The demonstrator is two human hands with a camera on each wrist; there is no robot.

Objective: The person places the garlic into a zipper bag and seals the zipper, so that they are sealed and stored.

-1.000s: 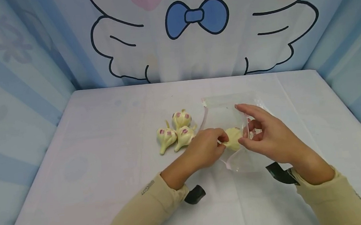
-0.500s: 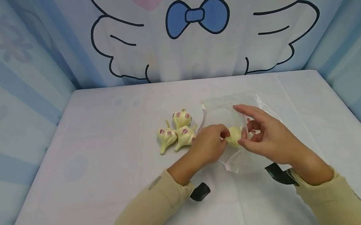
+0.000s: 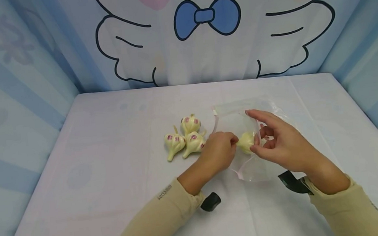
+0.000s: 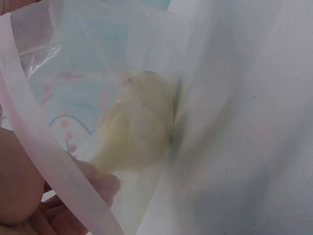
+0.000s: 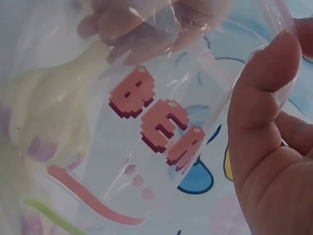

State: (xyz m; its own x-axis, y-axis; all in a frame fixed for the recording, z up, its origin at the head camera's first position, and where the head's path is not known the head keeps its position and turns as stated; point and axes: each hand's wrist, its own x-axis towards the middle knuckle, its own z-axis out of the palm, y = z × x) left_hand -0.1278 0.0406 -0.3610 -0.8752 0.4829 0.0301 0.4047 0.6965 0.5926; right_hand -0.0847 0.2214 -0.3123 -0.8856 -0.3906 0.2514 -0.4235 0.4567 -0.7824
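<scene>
The left hand (image 3: 220, 149) pinches the stem of a garlic bulb (image 3: 246, 142) inside a clear printed plastic bag (image 3: 237, 119). The right hand (image 3: 283, 142), index finger spread from the thumb, grips the bag's edge. Left of them, three more garlic bulbs (image 3: 194, 142) lie clustered on the white-covered counter (image 3: 113, 187).

Three garlic bulbs (image 3: 194, 142) on table (image 3: 109, 149), left of bag (image 3: 229, 121). Another bulb (image 3: 245, 142) in bag, between left hand (image 3: 218, 150) and right hand (image 3: 283, 140).
</scene>
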